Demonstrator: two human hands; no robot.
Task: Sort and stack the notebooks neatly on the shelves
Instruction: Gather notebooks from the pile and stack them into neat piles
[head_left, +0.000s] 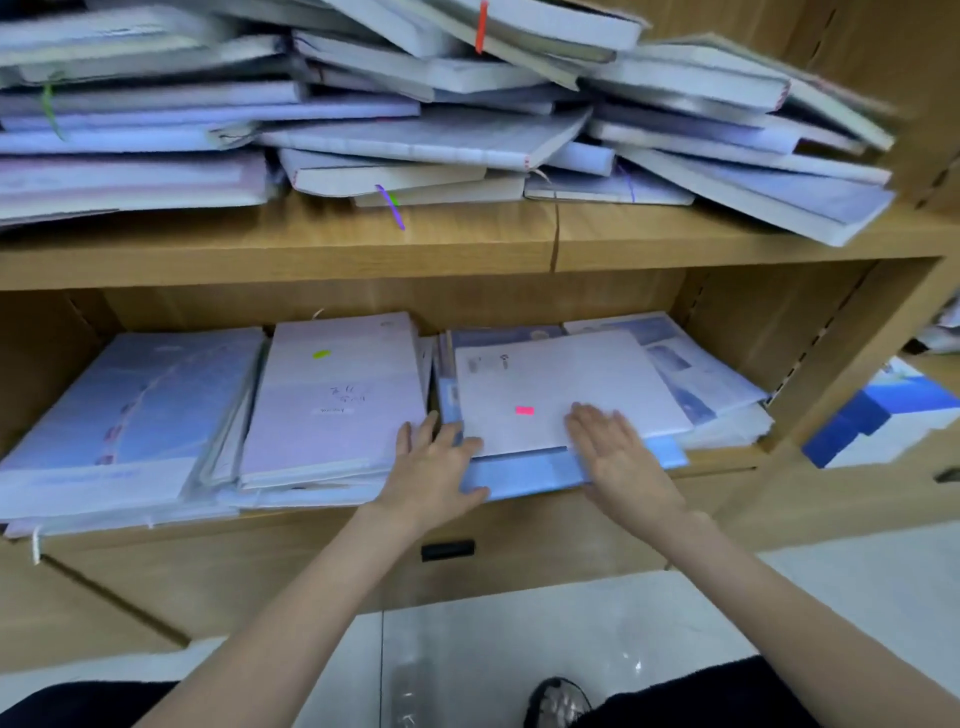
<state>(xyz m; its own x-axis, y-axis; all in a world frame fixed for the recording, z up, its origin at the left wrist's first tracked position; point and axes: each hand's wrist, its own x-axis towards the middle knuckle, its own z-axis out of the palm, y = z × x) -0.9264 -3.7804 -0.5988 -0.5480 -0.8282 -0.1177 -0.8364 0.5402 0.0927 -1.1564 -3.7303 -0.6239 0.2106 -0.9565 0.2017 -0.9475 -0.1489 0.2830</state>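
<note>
A: Three piles sit on the lower shelf (717, 460), and the right-hand pile (701, 384) is the loose one. Its sheets fan out toward the right, and the blue folder (524, 475) at the bottom sticks out past the shelf edge.

B: So what could go wrong?

A: If the person shoves from the front only, I'd expect the white notebook (566, 384) on top to slide back while the fanned sheets below stay skewed. Pull instead, and the overhanging folder could tip off the shelf with everything on it. The heap on the upper shelf (467, 244) leans too; its rightmost notebooks (779, 176) hang over the edge, so a knock to the frame might bring some down.

B: And the hands?

A: The left hand (434, 462) has its fingers (423, 428) spread and straight, in the gap between the lilac notebook (337, 395) of the middle pile and the right-hand pile, thumb resting on the folder's front corner. The right hand (621, 454) lies flat, fingers (589, 418) extended on the white notebook near its pink sticker (524, 410), palm over the folder's edge. Neither grips anything; both only press or steady.
</note>
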